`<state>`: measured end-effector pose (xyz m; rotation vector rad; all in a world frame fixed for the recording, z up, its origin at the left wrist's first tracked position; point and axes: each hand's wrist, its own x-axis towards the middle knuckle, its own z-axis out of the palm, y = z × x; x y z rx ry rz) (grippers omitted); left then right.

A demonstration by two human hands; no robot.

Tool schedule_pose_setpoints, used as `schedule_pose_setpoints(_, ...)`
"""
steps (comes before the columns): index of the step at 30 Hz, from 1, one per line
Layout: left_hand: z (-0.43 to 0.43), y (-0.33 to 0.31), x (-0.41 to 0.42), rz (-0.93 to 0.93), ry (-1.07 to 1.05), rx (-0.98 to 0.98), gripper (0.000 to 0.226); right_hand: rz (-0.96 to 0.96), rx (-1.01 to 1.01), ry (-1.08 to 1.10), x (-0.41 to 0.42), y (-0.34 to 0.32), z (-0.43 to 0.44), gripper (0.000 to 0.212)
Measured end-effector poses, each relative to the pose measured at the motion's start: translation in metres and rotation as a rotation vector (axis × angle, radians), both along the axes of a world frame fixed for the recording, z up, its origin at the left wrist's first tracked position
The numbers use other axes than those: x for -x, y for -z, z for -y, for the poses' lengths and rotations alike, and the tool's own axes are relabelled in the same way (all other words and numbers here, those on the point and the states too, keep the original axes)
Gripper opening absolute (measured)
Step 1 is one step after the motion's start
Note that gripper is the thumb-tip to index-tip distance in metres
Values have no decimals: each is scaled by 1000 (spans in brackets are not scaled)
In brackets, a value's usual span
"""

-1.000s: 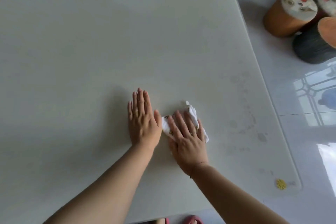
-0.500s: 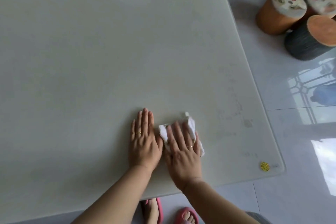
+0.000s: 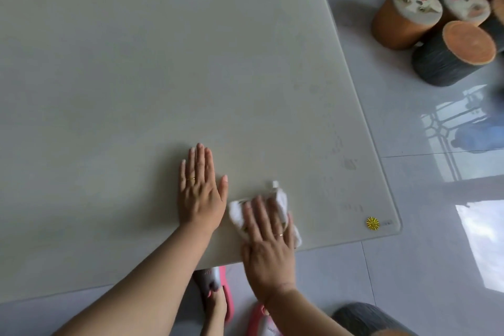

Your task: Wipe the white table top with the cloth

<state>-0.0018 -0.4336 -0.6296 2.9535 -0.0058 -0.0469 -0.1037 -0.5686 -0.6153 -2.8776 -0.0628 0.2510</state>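
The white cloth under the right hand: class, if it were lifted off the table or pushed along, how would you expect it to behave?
The white cloth lies crumpled, with uneven folds, under the right hand, so it would probably droop limply when lifted. Small and thin-looking, it is likely light. On the smooth-looking table, it should slide easily while pressed flat, though it may bunch up.

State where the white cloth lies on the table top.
In the head view, the white cloth lies under the right hand at the table top's near edge, between the left hand and the yellow sticker.
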Motion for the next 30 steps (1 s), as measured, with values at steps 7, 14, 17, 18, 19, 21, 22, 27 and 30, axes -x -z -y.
schedule_pose_setpoints(7,21,7,62,30,130,37,60,68,32,-91,-6,4,97,65)
schedule_pose_setpoints(14,23,9,65,-10,128,-9,61,-24,-16,298,-1,1,59,71)
schedule_pose_setpoints(17,23,7,65,-17,133,-15,61,3,-15,-103,5,-1,87,68)
schedule_pose_setpoints(18,22,6,65,-18,135,-17,61,14,15,-169,4,-1,110,66)
schedule_pose_setpoints(19,22,6,65,-16,135,-20,62,18,40,-146,2,-2,133,65)
schedule_pose_setpoints(21,24,5,63,-14,133,-22,62,-18,50,83,-2,-6,170,64)
schedule_pose_setpoints(22,26,4,60,-12,132,-19,63,-52,49,199,-5,-7,178,63)
schedule_pose_setpoints(27,55,1,28,15,159,38,63,-94,42,460,-14,-2,132,70)
schedule_pose_setpoints(30,79,-1,7,17,187,55,63,-71,38,264,-5,0,93,70)
